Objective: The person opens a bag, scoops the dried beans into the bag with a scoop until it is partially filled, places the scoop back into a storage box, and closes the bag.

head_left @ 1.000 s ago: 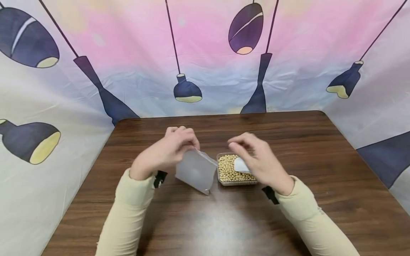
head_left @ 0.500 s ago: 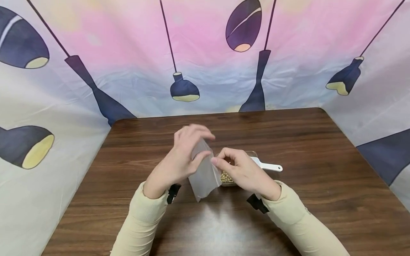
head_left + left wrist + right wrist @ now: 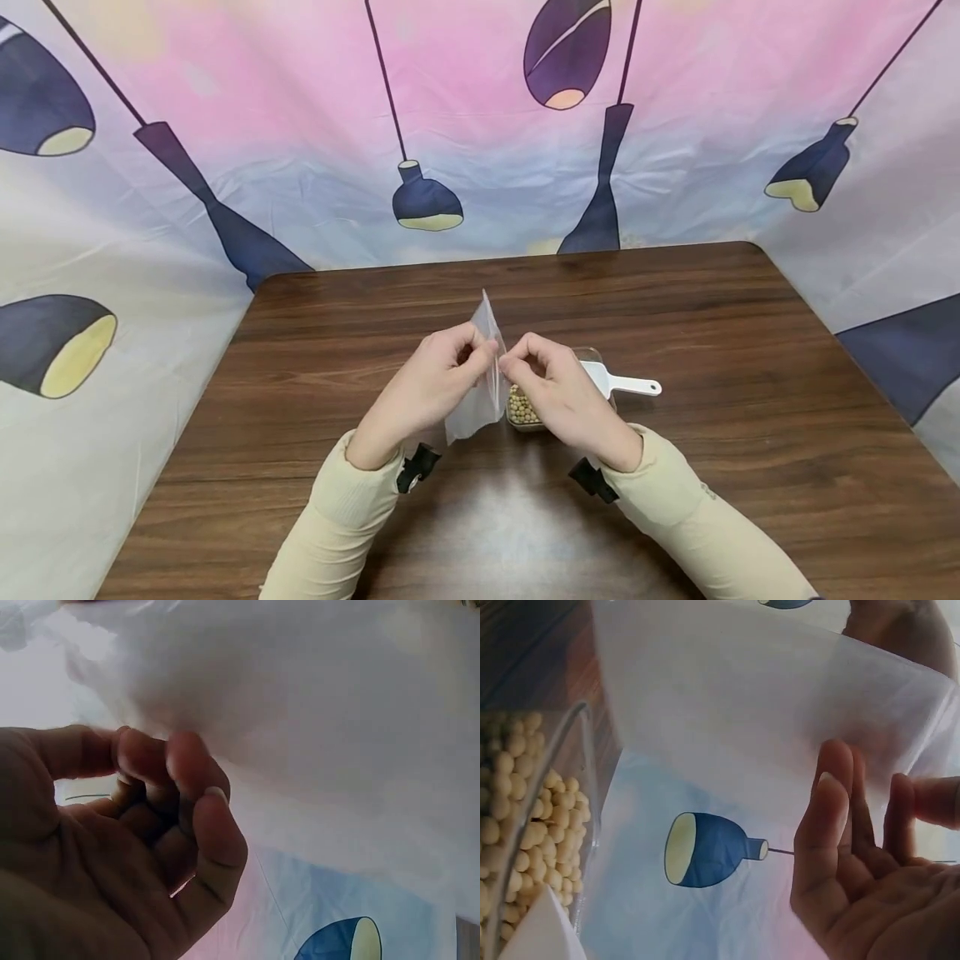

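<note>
Both hands up over the middle of the tabletop (image 3: 315, 467), working one translucent plastic bag (image 3: 480, 392). Left hand (image 3: 431, 387): grip closed, thumb and fingertips pinching the bag's left face near the top edge. Right hand (image 3: 555, 392): same pinch on the opposite face, fingertips almost meeting the left's, with only the film between them. Bag is held off the tabletop, roughly upright and edge-on to the head camera, one corner sticking up above the fingers, the body hanging below and between the wrists. Left wrist view: fingers (image 3: 202, 817) curled in against the frosted bag sheet (image 3: 315, 712), which fills most of the picture; the exact contact point is blurred. Right wrist view: fingers (image 3: 832, 802) lie against the bag (image 3: 742, 712), thumb at the right edge, and the backdrop's lamp print shows through the film. Can't tell from any view whether the bag mouth is parted or sealed. Just behind and right of the bag sits a clear plastic container (image 3: 592, 358) of soybeans (image 3: 521, 408), mostly hidden by the right hand; its wall and the beans (image 3: 517, 817) show close in the right wrist view. A white scoop (image 3: 626, 384) lies across the container with its handle pointing right. Cream sleeves on both arms, black wrist straps. Printed fabric backdrop (image 3: 480, 125) surrounds the tabletop.
</note>
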{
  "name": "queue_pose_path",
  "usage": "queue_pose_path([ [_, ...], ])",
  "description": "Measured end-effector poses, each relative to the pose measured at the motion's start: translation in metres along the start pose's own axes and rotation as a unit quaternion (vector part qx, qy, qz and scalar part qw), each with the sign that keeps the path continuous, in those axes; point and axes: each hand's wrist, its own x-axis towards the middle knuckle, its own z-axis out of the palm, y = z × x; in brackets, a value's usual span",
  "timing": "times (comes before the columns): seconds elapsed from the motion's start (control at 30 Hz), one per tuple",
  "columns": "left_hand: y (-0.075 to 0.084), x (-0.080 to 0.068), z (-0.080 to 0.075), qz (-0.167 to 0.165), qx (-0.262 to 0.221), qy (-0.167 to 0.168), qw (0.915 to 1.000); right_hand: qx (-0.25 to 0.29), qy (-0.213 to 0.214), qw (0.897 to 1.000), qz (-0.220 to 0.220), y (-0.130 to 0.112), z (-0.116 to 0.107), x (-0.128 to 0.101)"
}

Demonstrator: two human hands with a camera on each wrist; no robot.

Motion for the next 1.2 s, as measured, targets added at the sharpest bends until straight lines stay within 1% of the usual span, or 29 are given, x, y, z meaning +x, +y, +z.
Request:
queue_pose_path([
  [0.17, -0.001, 0.002, 0.0, 0.017, 0.044, 0.001, 0.9989, -0.053, 0.019, 0.998, 0.025, 0.004, -0.002, 0.002],
  [0.23, -0.001, 0.001, -0.003, 0.015, 0.045, 0.01, 0.9988, -0.089, 0.035, 0.995, 0.034, 0.006, -0.004, 0.004],
  [0.3, 0.0, 0.0, -0.006, 0.011, 0.042, 0.026, 0.9987, -0.123, 0.054, 0.99, 0.044, 0.007, -0.007, 0.005],
  [0.37, 0.0, -0.001, -0.009, 0.005, 0.034, 0.042, 0.9985, -0.142, 0.07, 0.986, 0.044, 0.008, -0.01, 0.006],
  [0.43, 0.002, -0.002, -0.01, 0.0, 0.028, 0.046, 0.9986, -0.128, 0.065, 0.989, 0.03, 0.009, -0.012, 0.007],
  [0.47, 0.002, -0.002, -0.009, 0.0, 0.027, 0.042, 0.9988, -0.119, 0.058, 0.991, 0.018, 0.009, -0.012, 0.006],
  [0.57, 0.004, 0.0, -0.002, 0.011, 0.025, 0.014, 0.9995, -0.087, 0.009, 0.996, -0.027, 0.01, -0.01, 0.005],
  [0.63, 0.004, 0.001, 0.003, 0.032, 0.024, -0.001, 0.9992, -0.077, -0.023, 0.996, -0.049, 0.01, -0.008, 0.005],
  [0.67, 0.003, 0.001, 0.005, 0.054, 0.024, -0.004, 0.9983, -0.071, -0.032, 0.995, -0.054, 0.011, -0.007, 0.006],
  [0.7, 0.003, 0.001, 0.007, 0.078, 0.033, -0.007, 0.9964, -0.054, -0.039, 0.996, -0.053, 0.012, -0.007, 0.007],
  [0.73, 0.002, 0.0, 0.008, 0.103, 0.049, -0.006, 0.9935, -0.029, -0.043, 0.997, -0.05, 0.013, -0.007, 0.008],
  [0.77, 0.001, -0.001, 0.009, 0.131, 0.071, -0.004, 0.9889, -0.001, -0.045, 0.998, -0.044, 0.013, -0.007, 0.009],
  [0.8, -0.001, -0.001, 0.01, 0.156, 0.097, 0.0, 0.983, 0.027, -0.043, 0.998, -0.036, 0.014, -0.007, 0.01],
  [0.87, -0.003, -0.001, 0.011, 0.198, 0.152, 0.006, 0.9683, 0.082, -0.041, 0.995, -0.024, 0.015, -0.007, 0.012],
  [0.9, -0.004, -0.001, 0.012, 0.207, 0.178, 0.005, 0.9619, 0.103, -0.044, 0.993, -0.023, 0.014, -0.006, 0.012],
  [0.93, -0.005, 0.0, 0.012, 0.211, 0.196, 0.002, 0.9576, 0.117, -0.052, 0.991, -0.024, 0.014, -0.006, 0.012],
  [0.97, -0.006, 0.002, 0.013, 0.211, 0.206, -0.003, 0.9554, 0.121, -0.06, 0.99, -0.027, 0.014, -0.006, 0.012],
  [1.0, -0.007, 0.003, 0.014, 0.209, 0.209, -0.009, 0.9553, 0.121, -0.068, 0.99, -0.028, 0.014, -0.006, 0.011],
  [1.07, -0.01, 0.005, 0.015, 0.207, 0.211, -0.011, 0.9552, 0.101, -0.083, 0.991, -0.034, 0.013, -0.006, 0.01],
  [1.1, -0.011, 0.007, 0.015, 0.208, 0.209, -0.009, 0.9555, 0.087, -0.088, 0.992, -0.034, 0.013, -0.007, 0.01],
  [1.2, -0.015, 0.009, 0.013, 0.218, 0.199, 0.006, 0.9555, 0.038, -0.087, 0.995, -0.014, 0.013, -0.008, 0.009],
])
